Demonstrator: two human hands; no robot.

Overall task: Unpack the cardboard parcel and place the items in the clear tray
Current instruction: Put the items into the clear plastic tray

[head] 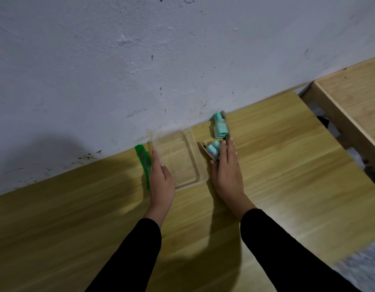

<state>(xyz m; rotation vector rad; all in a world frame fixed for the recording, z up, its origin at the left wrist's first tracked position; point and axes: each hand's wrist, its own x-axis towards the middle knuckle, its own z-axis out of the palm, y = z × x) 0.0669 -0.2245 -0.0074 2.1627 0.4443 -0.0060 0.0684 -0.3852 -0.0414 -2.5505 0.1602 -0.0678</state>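
The clear tray [182,159] lies empty on the wooden table against the wall. My left hand [161,180] rests on its left rim, thumb inside the tray and fingers outside. Just right of the tray sits the small opened cardboard parcel [208,154], holding teal cylindrical items [213,148]. My right hand [226,171] holds the parcel, thumb at its near edge and fingers stretched along its right side. Another teal item [219,126], bottle-shaped with a cap, lies at the parcel's far end next to the wall.
A green utility knife [142,163] lies on the table [287,165] just left of my left hand. A pale plaster wall [161,60] runs along the table's far edge. A second wooden surface [351,102] stands to the right across a gap.
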